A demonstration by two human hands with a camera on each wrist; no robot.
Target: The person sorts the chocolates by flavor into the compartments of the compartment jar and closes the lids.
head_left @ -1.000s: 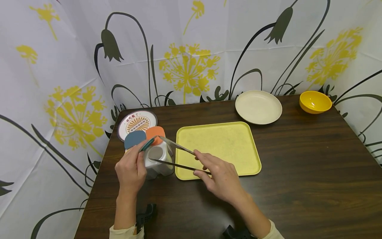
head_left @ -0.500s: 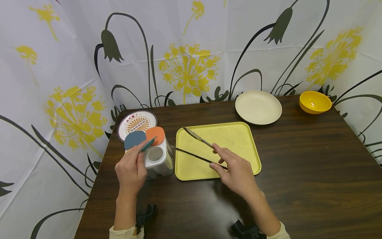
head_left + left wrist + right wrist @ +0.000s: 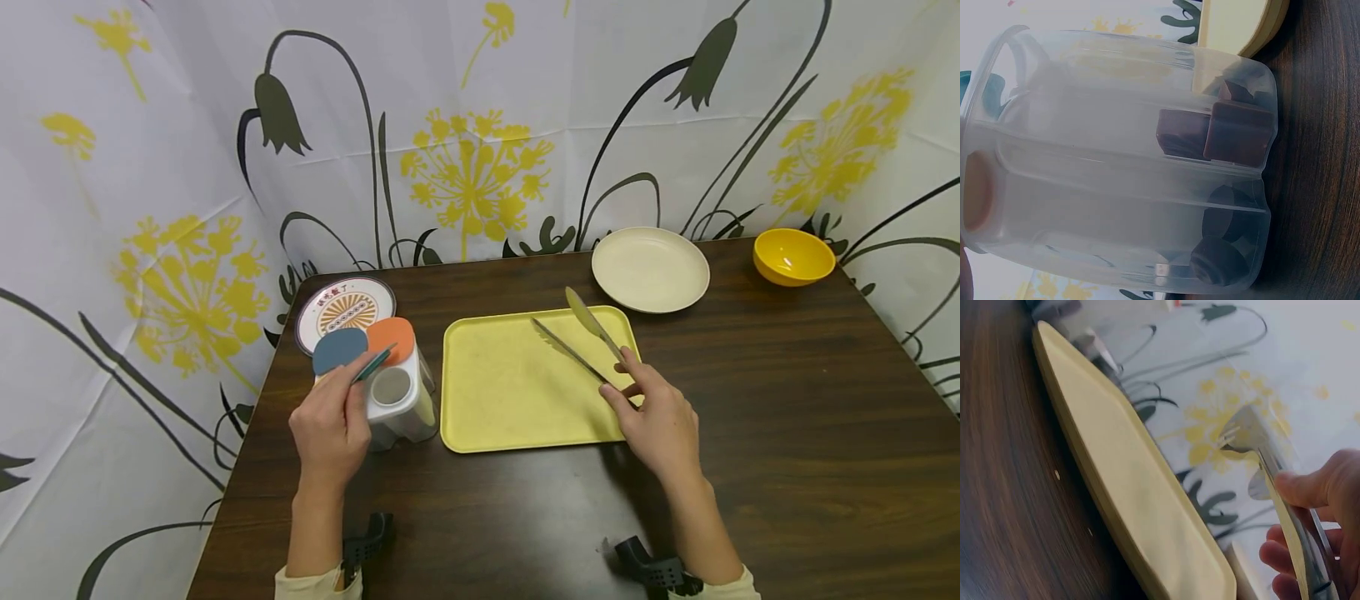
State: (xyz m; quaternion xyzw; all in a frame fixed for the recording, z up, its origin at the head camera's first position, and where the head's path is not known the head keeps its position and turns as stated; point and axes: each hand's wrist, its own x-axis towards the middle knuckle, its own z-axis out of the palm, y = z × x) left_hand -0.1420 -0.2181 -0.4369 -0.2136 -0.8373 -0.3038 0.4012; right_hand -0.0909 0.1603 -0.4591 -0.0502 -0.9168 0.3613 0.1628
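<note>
My left hand pinches a teal lid, tilted up above a clear plastic compartment container with a white top. A round opening shows beside that lid; blue and orange lids lie flat behind. In the left wrist view, dark brown blocks sit at the bottom of one compartment and darker rounded pieces in another. My right hand holds metal tongs over the right part of the yellow tray. Their tips stand apart with nothing between them.
A patterned plate lies at the back left, behind the container. Beyond the tray are a cream plate and, farther right, a yellow bowl. A flowered cloth hangs along the table's back edge.
My right hand has carried the tongs rightward from above the container to the tray's right side, their tips now pointing away from me. My left hand has stayed at the teal lid.
</note>
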